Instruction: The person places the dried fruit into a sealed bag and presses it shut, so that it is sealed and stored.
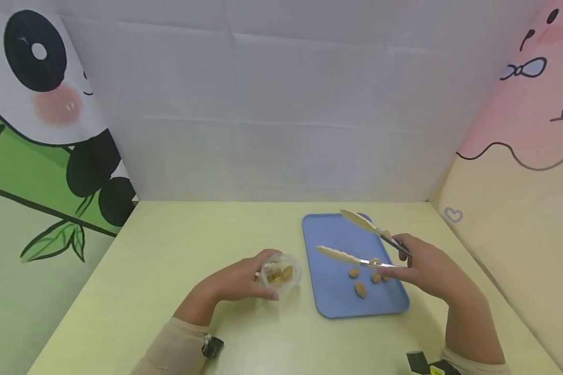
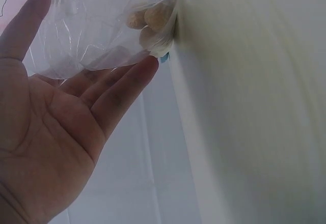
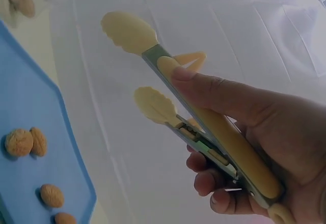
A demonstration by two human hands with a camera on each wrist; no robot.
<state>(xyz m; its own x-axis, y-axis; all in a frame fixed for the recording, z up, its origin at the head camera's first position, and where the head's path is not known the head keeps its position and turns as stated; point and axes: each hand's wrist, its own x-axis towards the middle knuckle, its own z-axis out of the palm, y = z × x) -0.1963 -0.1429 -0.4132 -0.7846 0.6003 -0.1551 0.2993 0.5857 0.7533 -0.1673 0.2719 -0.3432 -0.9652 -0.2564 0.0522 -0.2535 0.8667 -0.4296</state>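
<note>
My left hand [image 1: 244, 278] curves around a clear plastic bag [image 1: 296, 271], thumb on one side and fingers on the other. The bag's mouth faces up, and several brown nuts [image 2: 159, 16] lie at its bottom. In my right hand [image 1: 429, 268] is a pair of tongs [image 3: 204, 114] with cream scalloped heads and metal arms. Thumb and fingers grip its two arms, which stand spread with nothing between the heads. The tongs hang over a blue tray [image 1: 328, 297], where several nuts [image 1: 360, 289] lie, mostly toward its near right part.
The pale yellow table [image 1: 206, 224] carries the tray to the right of the bag. A white sheet wall [image 1: 262, 104] rises at the back. Printed side panels stand left and right, with a panda [image 1: 33, 114] on the left one.
</note>
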